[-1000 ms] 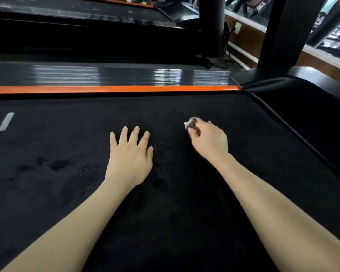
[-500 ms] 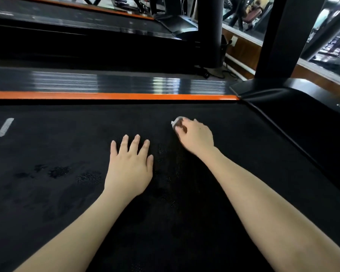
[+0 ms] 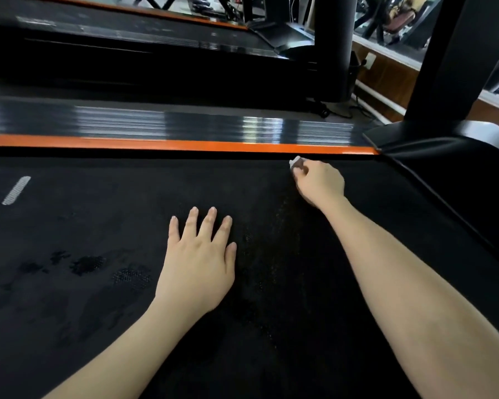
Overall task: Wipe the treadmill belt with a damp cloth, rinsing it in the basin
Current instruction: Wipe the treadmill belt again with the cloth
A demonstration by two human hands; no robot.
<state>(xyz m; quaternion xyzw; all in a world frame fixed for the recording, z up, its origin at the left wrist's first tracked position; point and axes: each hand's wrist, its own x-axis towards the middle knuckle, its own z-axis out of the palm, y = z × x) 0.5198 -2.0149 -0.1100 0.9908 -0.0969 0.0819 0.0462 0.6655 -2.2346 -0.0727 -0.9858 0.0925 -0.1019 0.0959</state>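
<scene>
Seeing 2 bare hands on the treadmill belt (image 3: 104, 326) from the head cam.

Right hand (image 3: 320, 182): reached out to the far edge of the belt, fingers curled round a small wad of pale cloth (image 3: 295, 162). Only 1 corner of the cloth shows past the fingertips. It sits low at the belt, just beside the orange strip (image 3: 185, 145); I can't tell if it touches the strip.

Left hand (image 3: 198, 263): flat on the belt, palm down, fingers straight and slightly spread, holding nothing. It's nearer to me and left of the right hand, well apart from the cloth.

Belt surface: black, textured. Dark wet-looking blotches (image 3: 88, 264) lie left of the left hand, and a faint speckled track runs between the 2 forearms. 1 white dash mark (image 3: 16, 190) at far left, with part of another cut off by the frame edge.

Beyond the orange strip is a grey ribbed side rail (image 3: 213, 126), glossy with reflections. A black upright post (image 3: 444, 59) rises at top right from a black housing (image 3: 458, 174) at the belt's right end. A second treadmill (image 3: 127, 33) stands parallel behind the rail, blurred.
</scene>
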